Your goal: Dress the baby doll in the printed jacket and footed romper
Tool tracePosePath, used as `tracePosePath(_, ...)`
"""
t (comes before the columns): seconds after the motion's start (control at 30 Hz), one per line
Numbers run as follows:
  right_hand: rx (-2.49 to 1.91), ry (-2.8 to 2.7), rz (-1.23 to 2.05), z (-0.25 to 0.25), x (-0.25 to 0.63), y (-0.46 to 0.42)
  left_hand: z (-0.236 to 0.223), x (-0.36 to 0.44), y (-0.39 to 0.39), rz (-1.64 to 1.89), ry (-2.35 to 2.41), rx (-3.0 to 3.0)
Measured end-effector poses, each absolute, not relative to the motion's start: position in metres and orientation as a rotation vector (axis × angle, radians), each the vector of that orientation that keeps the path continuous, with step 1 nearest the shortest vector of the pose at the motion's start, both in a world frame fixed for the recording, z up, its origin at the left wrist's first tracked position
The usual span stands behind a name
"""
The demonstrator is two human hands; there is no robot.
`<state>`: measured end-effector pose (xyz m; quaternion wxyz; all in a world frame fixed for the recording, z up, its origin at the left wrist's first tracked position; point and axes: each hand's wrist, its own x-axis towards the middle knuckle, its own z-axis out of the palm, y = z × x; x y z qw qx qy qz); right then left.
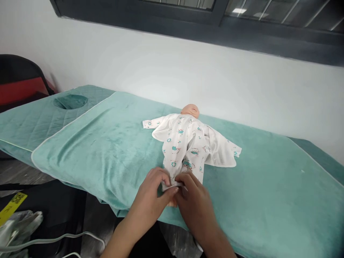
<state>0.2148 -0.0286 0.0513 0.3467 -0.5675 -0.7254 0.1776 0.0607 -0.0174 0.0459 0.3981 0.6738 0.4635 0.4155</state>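
Note:
A baby doll [190,109] lies on its back on a teal towel [107,150], head toward the wall. It wears a white printed romper [185,141] whose top flaps lie spread to both sides. My left hand [154,191] and my right hand [195,200] meet at the bottom of the romper's left leg, near the towel's front edge. Both hands are closed, pinching the white cuff [170,184] between fingers and thumbs. A bit of the doll's foot shows under my left thumb.
The towel covers a quilted teal massage table [34,122] with a face hole [70,101] at the far left. A white wall runs behind, with a dark window frame above. A black and red chair [18,82] stands left. White cable [67,238] and a yellow tag [12,205] lie on the floor.

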Motion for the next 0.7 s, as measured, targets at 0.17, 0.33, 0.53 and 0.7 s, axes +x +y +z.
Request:
tracePosePath(0.17,-1.356,-1.838,0.493,0.054,0.217,-0.039,0.041,0.069,-0.023,1.121,1.290,2.001)
tracePosePath(0.33,-1.224,-1.946,0.355,0.050,0.216,-0.041,0.037,0.077,-0.022,1.160,1.423,2.199)
tracePosePath(0.53,-1.209,-1.993,0.251,0.036,0.222,-0.050,0.034,0.073,-0.031,1.100,1.505,2.304)
tracePosePath(0.7,-1.291,-1.994,0.145,0.026,0.226,-0.060,0.028,0.074,-0.046,1.051,1.526,2.338)
